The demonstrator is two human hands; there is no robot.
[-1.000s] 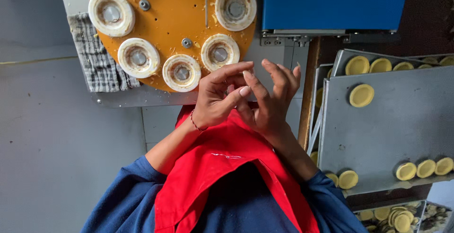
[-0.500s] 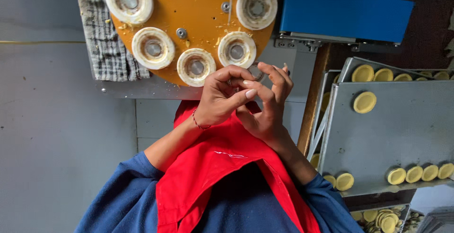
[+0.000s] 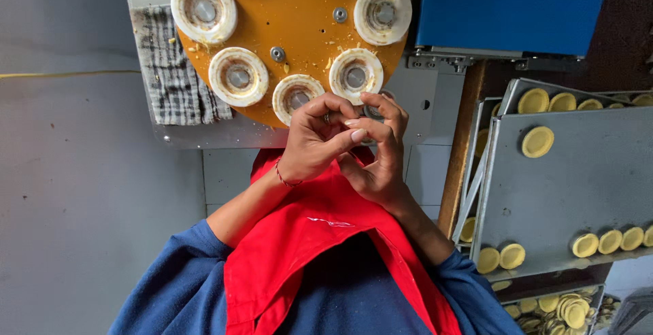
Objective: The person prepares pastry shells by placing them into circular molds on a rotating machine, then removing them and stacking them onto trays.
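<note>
Left hand and right hand pressed together w/ fingers curled tight, just below the orange mould disc (edge nearly touching knuckles). Can't tell what's pinched between fingertips. Grey tray w/ yellow dough cups sits well apart, right side.

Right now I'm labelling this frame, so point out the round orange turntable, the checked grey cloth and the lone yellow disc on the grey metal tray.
Round orange turntable (image 3: pixel 299 19), head view, bare centre.
Checked grey cloth (image 3: pixel 170 76), head view, middle.
Lone yellow disc (image 3: pixel 537 142), head view, centre.
</note>
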